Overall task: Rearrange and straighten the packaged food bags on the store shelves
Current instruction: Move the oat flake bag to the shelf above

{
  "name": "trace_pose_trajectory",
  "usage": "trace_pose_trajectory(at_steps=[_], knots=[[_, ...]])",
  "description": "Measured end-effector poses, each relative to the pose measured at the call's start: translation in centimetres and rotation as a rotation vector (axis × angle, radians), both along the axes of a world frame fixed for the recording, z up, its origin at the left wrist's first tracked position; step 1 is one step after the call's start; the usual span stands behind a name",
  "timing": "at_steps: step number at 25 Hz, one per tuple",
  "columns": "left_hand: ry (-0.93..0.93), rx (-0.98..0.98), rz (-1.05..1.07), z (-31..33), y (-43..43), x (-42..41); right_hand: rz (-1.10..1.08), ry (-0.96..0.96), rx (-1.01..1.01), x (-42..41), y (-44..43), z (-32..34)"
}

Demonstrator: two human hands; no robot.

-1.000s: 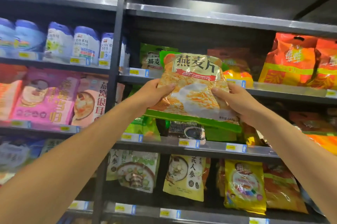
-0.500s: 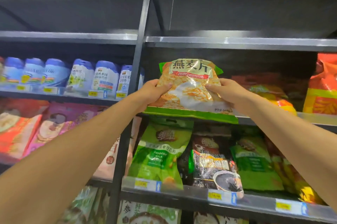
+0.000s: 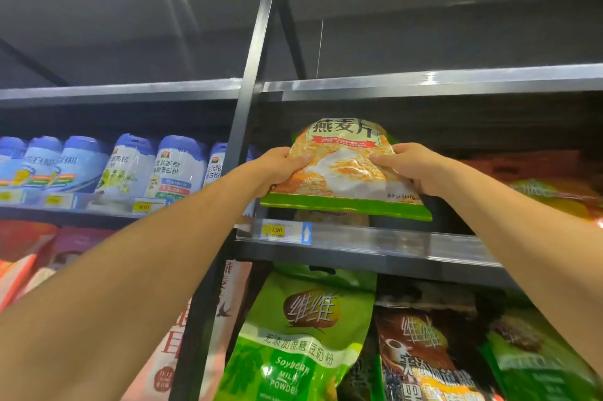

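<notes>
An oat flake bag (image 3: 342, 169), orange-yellow with a green bottom strip, is held up at the mouth of the upper shelf bay (image 3: 368, 239). My left hand (image 3: 277, 169) grips its left edge, thumb across the front. On the opposite edge my right hand (image 3: 411, 165) grips it the same way. The bag leans back, its bottom strip just above the shelf's clear price rail. Another pale bag lies flat under it, mostly hidden.
A black upright post (image 3: 248, 113) stands just left of the bag. White and blue canisters (image 3: 130, 169) fill the left bay. Orange bags (image 3: 554, 185) sit to the right. Below hang a green soybean milk powder bag (image 3: 300, 335) and a dark brown bag (image 3: 424, 351).
Both hands have lifted the oat flake bag upward and pushed it farther into the upper shelf bay. The view has tilted up, so lower shelves have dropped out of sight.
</notes>
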State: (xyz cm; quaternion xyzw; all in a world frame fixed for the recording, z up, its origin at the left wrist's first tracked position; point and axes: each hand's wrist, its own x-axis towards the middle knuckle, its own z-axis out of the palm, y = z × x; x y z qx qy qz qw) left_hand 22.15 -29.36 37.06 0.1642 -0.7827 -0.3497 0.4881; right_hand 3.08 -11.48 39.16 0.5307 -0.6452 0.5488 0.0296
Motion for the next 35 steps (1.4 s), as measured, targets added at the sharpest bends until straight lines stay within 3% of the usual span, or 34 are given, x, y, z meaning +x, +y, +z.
trace_pose_trajectory(at_steps=[8, 14, 21, 31, 35], knots=[[-0.147, -0.036, 0.123, -1.2, -6.7, -5.8, 0.007, 0.004, 0.033, -5.4, -6.4, -1.1], [-0.276, 0.042, 0.137, -1.3, -9.9, -7.9, -0.175, 0.215, 0.219, -6.5, -9.7, -1.6], [-0.411, 0.123, 0.138, -0.7, -10.7, -6.7, -0.234, 0.308, 0.332, -6.7, -9.7, -1.0], [-0.342, 0.066, 0.189, -1.7, -8.0, -5.1, -0.264, 0.360, 0.297, -6.1, -7.7, -1.2], [-0.283, -0.098, 0.355, -2.4, -3.9, -3.6, -0.316, 0.419, 0.240, -4.8, -5.8, -1.3]])
